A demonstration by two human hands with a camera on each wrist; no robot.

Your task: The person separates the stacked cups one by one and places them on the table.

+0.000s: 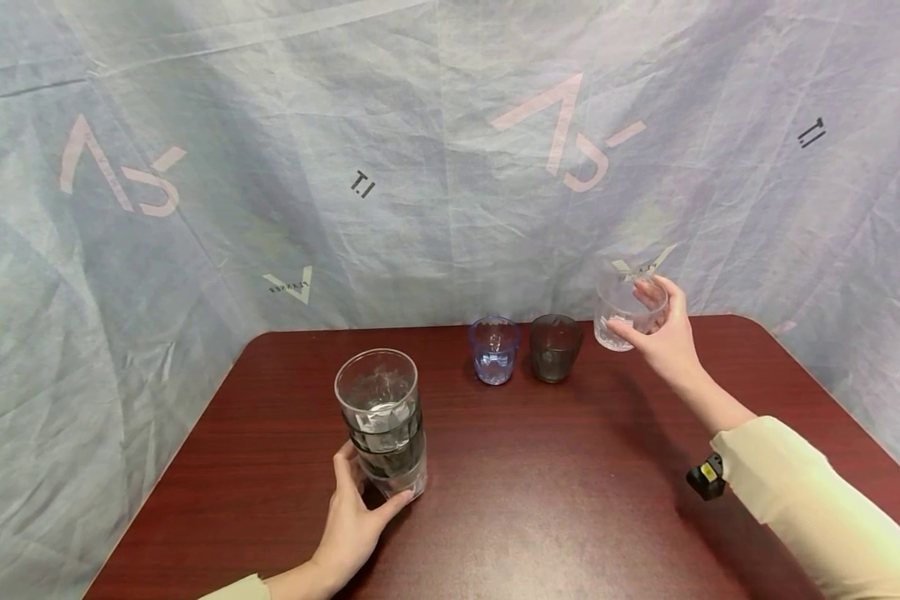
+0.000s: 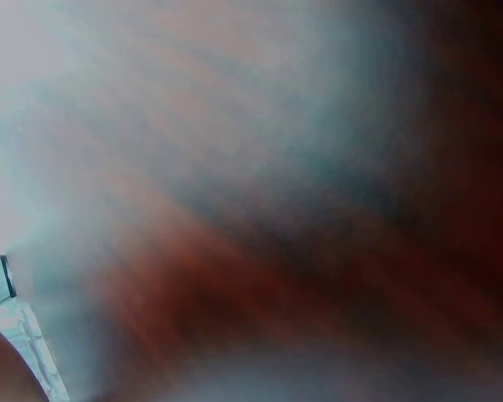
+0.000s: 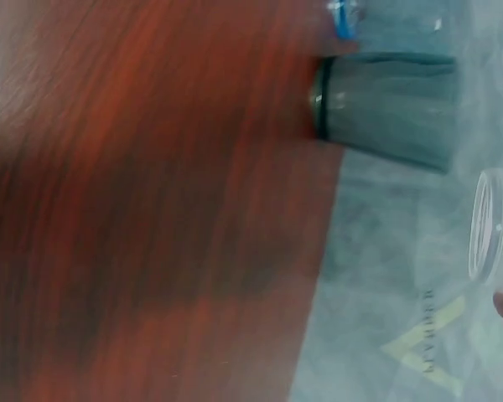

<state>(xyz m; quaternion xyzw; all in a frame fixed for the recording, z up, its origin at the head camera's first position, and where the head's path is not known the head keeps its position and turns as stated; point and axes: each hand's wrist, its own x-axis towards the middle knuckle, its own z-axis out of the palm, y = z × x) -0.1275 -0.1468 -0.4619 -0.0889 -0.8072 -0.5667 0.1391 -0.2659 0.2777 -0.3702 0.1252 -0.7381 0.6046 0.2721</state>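
Note:
My left hand (image 1: 355, 523) grips the bottom of a stack of glasses (image 1: 382, 429), clear at top and bottom with smoky dark ones between. The stack leans slightly. Only a sliver of it shows at the lower left corner of the left wrist view, which is otherwise blurred. At the right, my right hand (image 1: 667, 329) holds a clear glass (image 1: 621, 312) upright above the table's back edge, thumb on the near side. Left of that glass stand a smoky dark glass (image 1: 556, 354) and a blue-tinted glass (image 1: 494, 357), side by side.
The dark red wooden table (image 1: 517, 483) ends at the back against a grey printed cloth (image 1: 420, 208) that hangs as a backdrop. A small black device with a yellow label (image 1: 707, 477) sits at the right sleeve (image 1: 787, 475).

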